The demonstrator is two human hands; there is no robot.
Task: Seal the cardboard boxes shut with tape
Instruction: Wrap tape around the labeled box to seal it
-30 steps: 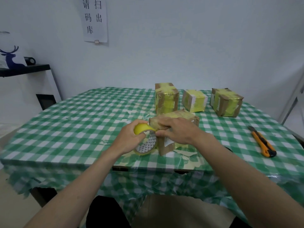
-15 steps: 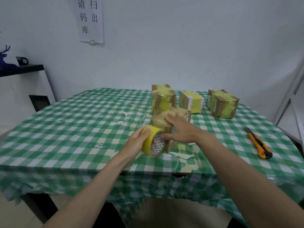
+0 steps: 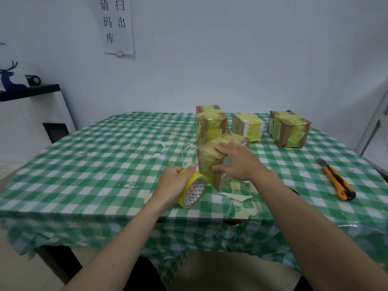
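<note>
Box [image 3: 210, 162] top under right hand [image 3: 237, 162]

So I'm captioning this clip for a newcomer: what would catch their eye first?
The two hands at the table's near edge: the left hand grips a yellow tape roll, the right hand rests on a cardboard box. Behind stand three taped boxes; an orange utility knife lies right.

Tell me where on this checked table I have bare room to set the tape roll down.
The left half of the green checked table is free, left of the left hand gripping the yellow tape roll. A smaller patch lies between the held cardboard box and the orange utility knife. The three taped boxes crowd the far right.
</note>
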